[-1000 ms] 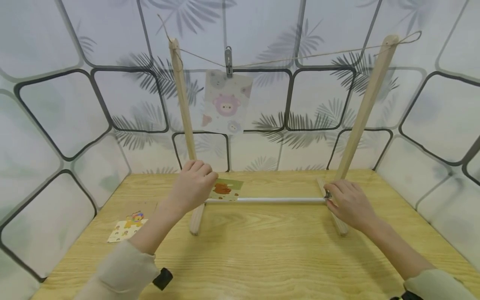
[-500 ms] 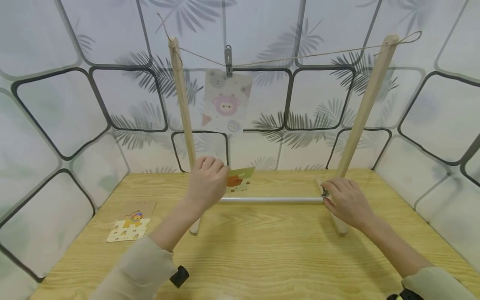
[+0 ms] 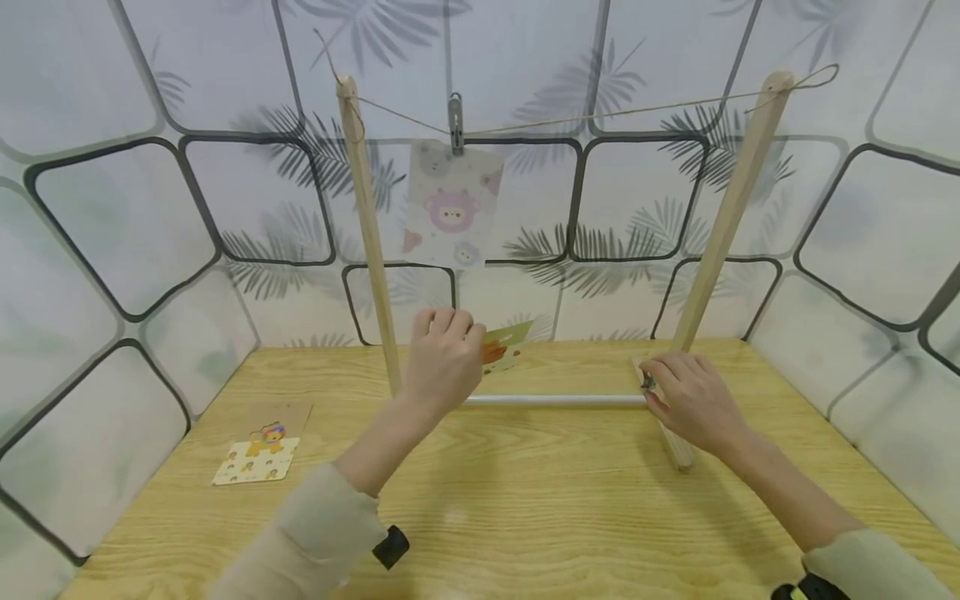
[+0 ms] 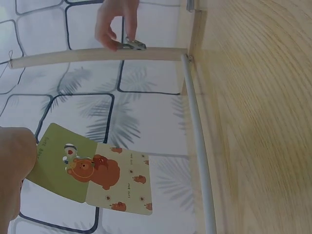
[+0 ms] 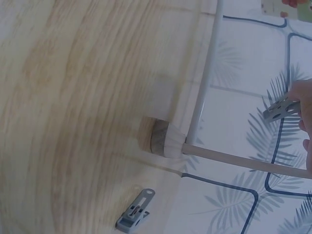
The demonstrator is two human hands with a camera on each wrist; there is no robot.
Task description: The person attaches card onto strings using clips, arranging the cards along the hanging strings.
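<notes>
My left hand (image 3: 444,362) pinches a green and cream card with a brown bear (image 4: 100,170) by its green end, above the white rod (image 3: 558,401). Near the foot of the right post, my right hand (image 3: 697,408) holds a grey clothespin (image 5: 282,108) between thumb and fingers. Its fingers hide part of the clothespin in the head view. Higher up, a pale card with a pink animal face (image 3: 452,212) hangs from the string (image 3: 592,119), gripped at its top by another grey clothespin (image 3: 456,125).
Two wooden posts, the left post (image 3: 366,208) and the right post (image 3: 731,208), carry the string. A card with a lion (image 3: 262,450) lies at the left on the wooden table (image 3: 525,517). In the right wrist view, a loose clothespin (image 5: 135,212) lies on the table.
My left hand has moved right and slightly up with the bear card, which now tilts more. My right hand has shifted very little, still holding its clothespin.
</notes>
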